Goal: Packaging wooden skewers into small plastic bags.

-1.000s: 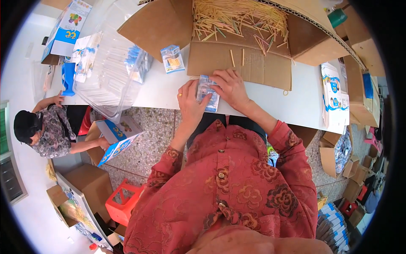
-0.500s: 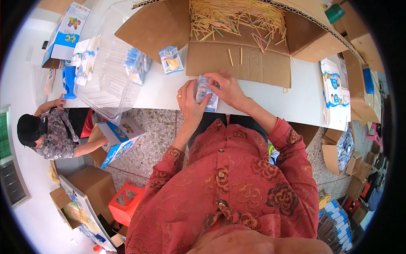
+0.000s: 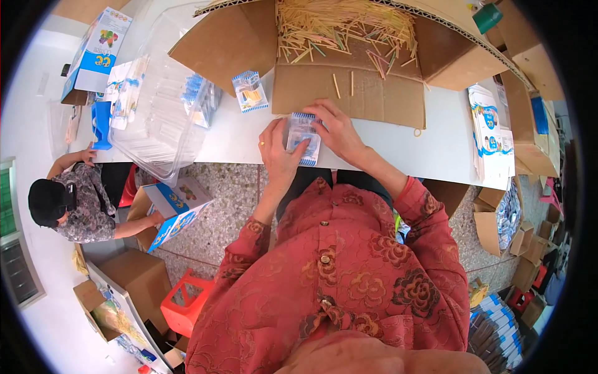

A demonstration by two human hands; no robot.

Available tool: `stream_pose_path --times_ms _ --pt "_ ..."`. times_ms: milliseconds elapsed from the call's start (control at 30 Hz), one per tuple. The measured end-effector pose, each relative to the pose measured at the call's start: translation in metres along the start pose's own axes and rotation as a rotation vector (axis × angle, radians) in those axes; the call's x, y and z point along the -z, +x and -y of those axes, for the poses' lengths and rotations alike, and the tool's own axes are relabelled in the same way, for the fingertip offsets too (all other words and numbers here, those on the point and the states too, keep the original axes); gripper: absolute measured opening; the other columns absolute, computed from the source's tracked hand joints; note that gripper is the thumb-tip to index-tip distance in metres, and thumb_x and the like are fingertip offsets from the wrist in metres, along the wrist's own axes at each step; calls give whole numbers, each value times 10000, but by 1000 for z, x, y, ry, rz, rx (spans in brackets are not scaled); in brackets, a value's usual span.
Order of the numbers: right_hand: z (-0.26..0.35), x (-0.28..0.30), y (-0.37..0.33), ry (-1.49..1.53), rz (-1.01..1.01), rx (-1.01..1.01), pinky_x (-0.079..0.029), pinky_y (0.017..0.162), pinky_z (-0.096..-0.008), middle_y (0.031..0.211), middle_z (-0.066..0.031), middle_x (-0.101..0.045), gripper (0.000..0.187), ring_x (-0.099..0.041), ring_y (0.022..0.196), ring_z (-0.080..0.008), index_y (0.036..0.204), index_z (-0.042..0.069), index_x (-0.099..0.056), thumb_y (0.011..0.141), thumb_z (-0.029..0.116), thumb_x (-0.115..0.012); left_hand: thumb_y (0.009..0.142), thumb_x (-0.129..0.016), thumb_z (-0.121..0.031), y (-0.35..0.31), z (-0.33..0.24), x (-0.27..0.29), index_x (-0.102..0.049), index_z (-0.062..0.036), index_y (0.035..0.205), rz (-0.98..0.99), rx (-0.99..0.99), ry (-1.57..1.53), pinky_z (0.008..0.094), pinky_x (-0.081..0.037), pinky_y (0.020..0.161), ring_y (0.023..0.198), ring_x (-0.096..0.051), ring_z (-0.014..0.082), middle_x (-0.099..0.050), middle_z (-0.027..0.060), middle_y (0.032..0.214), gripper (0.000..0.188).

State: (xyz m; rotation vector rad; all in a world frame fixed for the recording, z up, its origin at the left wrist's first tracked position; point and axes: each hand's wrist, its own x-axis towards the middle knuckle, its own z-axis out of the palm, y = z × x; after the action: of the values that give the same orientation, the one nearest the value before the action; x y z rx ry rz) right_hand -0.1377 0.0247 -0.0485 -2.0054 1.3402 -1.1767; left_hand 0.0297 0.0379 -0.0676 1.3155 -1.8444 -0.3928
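at the near edge of the white table (image 3: 386, 148), around the middle of its length, there is a clear packet (image 3: 303, 132) with blue striped ends, and both hands are on it. the left hand (image 3: 278, 153) lies on the packet's left side: its fingers are bent along the long side, the thumb is pressed on the face, so the hand is partly closed and has hold of the packet. the right hand (image 3: 339, 134) is at the far right corner of the packet, with fingers curled and half closed; whether they pinch the film, i cannot tell. farther from the near edge, a little to the left, lies a second packet (image 3: 250, 91), with yellowish pieces inside. at the far edge stands an open cardboard box (image 3: 380, 103), its front flap flat on the table, full of thin yellowish sticks (image 3: 349, 28). toward the left edge is a clear plastic tray (image 3: 156, 134), which reaches past the near edge. at the near right corner lies a stack of printed cartons (image 3: 483, 128).
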Motion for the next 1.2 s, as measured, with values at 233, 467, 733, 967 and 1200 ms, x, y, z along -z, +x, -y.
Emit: stream_pose_path --times_ms 233,467,733,967,1200 --pt "23 26 7 398 -9 -161 -482 747 -276 1059 -80 -568 297 -563 814 -126 1070 16 -596 779 -37 -621 756 -720 -115 15 -5 20 -627 10 962 148 189 -426 308 -450 752 844 -559 189 -614 94 919 258" --pt "31 60 22 -1 289 -46 -456 652 -341 757 -112 -582 163 -569 730 -234 940 18 -620 817 122 -646 807 -677 -82 23 -31 26 -654 16 862 310 232 -637 246 -439 616 668 -544 89 -613 49 740 115" --pt "38 70 23 44 253 60 -422 639 -392 744 -145 -548 161 -531 742 -320 851 -3 -573 825 149 -621 779 -688 -52 27 -38 30 -647 35 824 334 126 -508 246 -443 587 627 -559 122 -625 83 742 107" --pt "59 83 23 45 241 35 -457 703 -379 865 -142 -580 208 -563 812 -316 937 10 -601 774 116 -676 753 -707 7 26 -38 32 -633 32 776 326 261 -694 210 -419 578 645 -528 55 -619 25 729 82" --pt "76 93 14 -34 50 172 -501 724 -336 1027 -109 -584 312 -593 896 -285 1020 46 -615 731 86 -726 752 -710 23 25 -44 30 -615 -3 743 262 352 -897 197 -406 596 678 -511 37 -597 -6 738 99"
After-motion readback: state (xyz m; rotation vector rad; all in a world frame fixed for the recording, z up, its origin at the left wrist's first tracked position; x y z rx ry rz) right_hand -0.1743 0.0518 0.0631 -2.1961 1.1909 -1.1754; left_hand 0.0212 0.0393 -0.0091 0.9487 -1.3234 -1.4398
